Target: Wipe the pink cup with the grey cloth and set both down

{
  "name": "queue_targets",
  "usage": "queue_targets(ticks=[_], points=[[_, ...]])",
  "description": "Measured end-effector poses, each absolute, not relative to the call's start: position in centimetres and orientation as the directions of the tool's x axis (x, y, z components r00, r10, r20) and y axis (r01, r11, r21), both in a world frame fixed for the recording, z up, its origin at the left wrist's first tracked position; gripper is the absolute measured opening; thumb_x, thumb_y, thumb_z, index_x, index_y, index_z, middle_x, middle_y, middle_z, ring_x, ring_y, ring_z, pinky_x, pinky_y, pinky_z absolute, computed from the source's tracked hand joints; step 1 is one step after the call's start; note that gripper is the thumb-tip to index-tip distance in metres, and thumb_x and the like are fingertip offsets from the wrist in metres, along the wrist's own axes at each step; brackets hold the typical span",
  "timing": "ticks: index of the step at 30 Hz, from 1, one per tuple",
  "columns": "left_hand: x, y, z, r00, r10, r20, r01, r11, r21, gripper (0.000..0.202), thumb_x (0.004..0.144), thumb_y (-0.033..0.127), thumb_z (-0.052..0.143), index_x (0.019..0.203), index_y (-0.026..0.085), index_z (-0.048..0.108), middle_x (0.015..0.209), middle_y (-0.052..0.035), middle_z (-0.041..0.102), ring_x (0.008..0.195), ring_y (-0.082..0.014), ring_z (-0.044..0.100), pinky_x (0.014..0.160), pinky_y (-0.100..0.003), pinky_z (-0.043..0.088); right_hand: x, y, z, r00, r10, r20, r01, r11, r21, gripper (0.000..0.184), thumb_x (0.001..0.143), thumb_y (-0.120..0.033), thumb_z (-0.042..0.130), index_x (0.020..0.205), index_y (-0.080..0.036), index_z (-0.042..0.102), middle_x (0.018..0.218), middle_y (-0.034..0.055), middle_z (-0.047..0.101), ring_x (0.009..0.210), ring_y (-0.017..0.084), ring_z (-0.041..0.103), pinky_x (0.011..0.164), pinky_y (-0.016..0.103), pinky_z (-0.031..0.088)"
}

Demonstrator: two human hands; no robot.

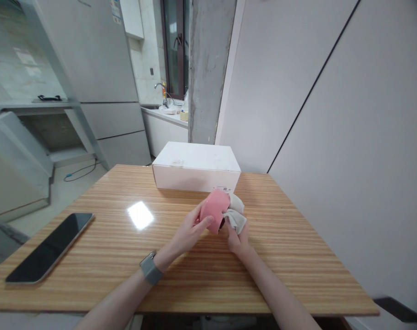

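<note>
My left hand is closed on a smooth pink object with a curved outer side, its thumb lying across the front. What kind of thing it is, I cannot make out. A dark patch shows at its lower right edge. In my right hand is a light grey cloth, bunched up against the right side of the pink object. The cloth hides part of the right fingers. Both hands are above the wooden table, just in front of a white box.
A black-screened phone lies on the table at the left. The closed white box stands at the far edge. A pale wall borders the table's right side. Beyond are a fridge, a sink tap and a cable on the floor.
</note>
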State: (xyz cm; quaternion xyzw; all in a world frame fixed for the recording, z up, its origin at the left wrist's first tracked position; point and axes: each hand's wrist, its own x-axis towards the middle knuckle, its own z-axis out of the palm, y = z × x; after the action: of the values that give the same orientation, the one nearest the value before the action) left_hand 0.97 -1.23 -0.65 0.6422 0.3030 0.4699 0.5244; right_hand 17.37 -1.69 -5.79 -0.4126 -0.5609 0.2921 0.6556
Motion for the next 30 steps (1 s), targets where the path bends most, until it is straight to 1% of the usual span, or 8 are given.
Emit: queue_targets(ticks=[2,6,12,16,19,22,25,30], points=[[1.0,-1.2,-0.8,0.340,0.894,0.292,-0.088,-0.279,0.956,0.047,0.085,0.036,0.056,0.128,0.017,0.053,0.123,-0.0088,0.062,0.110,-0.0239,0.056,0.096,-0.034,0.042,16.8,-1.4,-5.7,0.262,0.861,0.436,0.022,0.446,-0.895,0.025,0.078,-0.041,0.063,0.089,-0.020,0.068,0.088,0.0075,0.070,0.083,0.023,0.065,0.081,0.037,0.050],[0.7,-0.8,-1.0,0.273,0.925,0.266,-0.096,-0.249,0.964,0.046,0.084,0.042,0.057,0.122,0.016,0.057,0.117,-0.0091,0.065,0.105,-0.0236,0.058,0.092,-0.033,0.045,16.6,-0.2,-4.7,0.361,0.918,0.164,-0.244,0.263,-0.933,0.029,0.070,-0.040,0.070,0.090,-0.020,0.068,0.093,0.0030,0.071,0.091,0.020,0.065,0.087,0.033,0.049],[-0.2,0.6,-1.1,0.159,0.987,0.010,-0.318,0.042,0.947,0.057,0.078,0.055,0.060,0.116,0.013,0.059,0.114,-0.0139,0.065,0.098,-0.0264,0.062,0.074,-0.035,0.055,18.9,2.1,-3.5,0.442,0.892,-0.094,-0.550,0.187,-0.814,0.024,0.071,-0.041,0.064,0.085,-0.022,0.067,0.087,-0.0020,0.073,0.087,0.018,0.068,0.085,0.032,0.053],[-0.6,0.9,-0.5,0.194,0.975,-0.106,-0.432,0.182,0.883,0.060,0.080,0.059,0.055,0.121,0.015,0.057,0.116,-0.0162,0.064,0.088,-0.0275,0.066,0.064,-0.039,0.059,20.4,2.3,-3.0,0.478,0.868,-0.133,-0.618,0.225,-0.754,0.027,0.077,-0.043,0.056,0.091,-0.023,0.066,0.090,-0.0015,0.074,0.088,0.019,0.069,0.083,0.034,0.054],[-0.6,0.5,-0.1,0.386,0.901,-0.200,-0.419,0.365,0.832,0.068,0.082,0.067,0.041,0.130,0.020,0.051,0.114,-0.0152,0.066,0.078,-0.0268,0.069,0.052,-0.036,0.057,19.9,1.8,-2.6,0.478,0.871,-0.114,-0.606,0.234,-0.760,0.028,0.075,-0.043,0.062,0.095,-0.024,0.067,0.094,-0.0019,0.074,0.096,0.020,0.067,0.086,0.035,0.053],[-0.3,-0.2,0.0,0.560,0.790,-0.248,-0.344,0.495,0.798,0.073,0.081,0.072,0.034,0.131,0.021,0.050,0.109,-0.0135,0.069,0.068,-0.0231,0.068,0.045,-0.029,0.052,18.4,0.9,-2.3,0.264,0.964,-0.018,-0.539,0.132,-0.832,0.032,0.074,-0.047,0.064,0.093,-0.022,0.069,0.093,0.0014,0.074,0.100,0.024,0.066,0.089,0.039,0.051],[0.0,-0.8,-0.2,0.610,0.734,-0.299,-0.276,0.550,0.788,0.072,0.080,0.072,0.039,0.130,0.021,0.052,0.107,-0.0110,0.070,0.064,-0.0206,0.067,0.044,-0.026,0.048,17.4,-0.1,-1.7,0.003,0.997,0.077,-0.421,0.071,-0.904,0.037,0.078,-0.051,0.060,0.096,-0.020,0.070,0.091,0.0043,0.074,0.099,0.026,0.066,0.090,0.042,0.050],[0.2,-0.3,-0.8,0.573,0.735,-0.364,-0.220,0.565,0.795,0.069,0.077,0.069,0.046,0.123,0.019,0.058,0.100,-0.0099,0.072,0.061,-0.0200,0.065,0.041,-0.024,0.044,17.2,-0.5,-1.4,-0.113,0.988,0.101,-0.320,0.060,-0.945,0.042,0.080,-0.056,0.057,0.098,-0.021,0.070,0.089,0.0032,0.074,0.097,0.026,0.066,0.089,0.043,0.049]])
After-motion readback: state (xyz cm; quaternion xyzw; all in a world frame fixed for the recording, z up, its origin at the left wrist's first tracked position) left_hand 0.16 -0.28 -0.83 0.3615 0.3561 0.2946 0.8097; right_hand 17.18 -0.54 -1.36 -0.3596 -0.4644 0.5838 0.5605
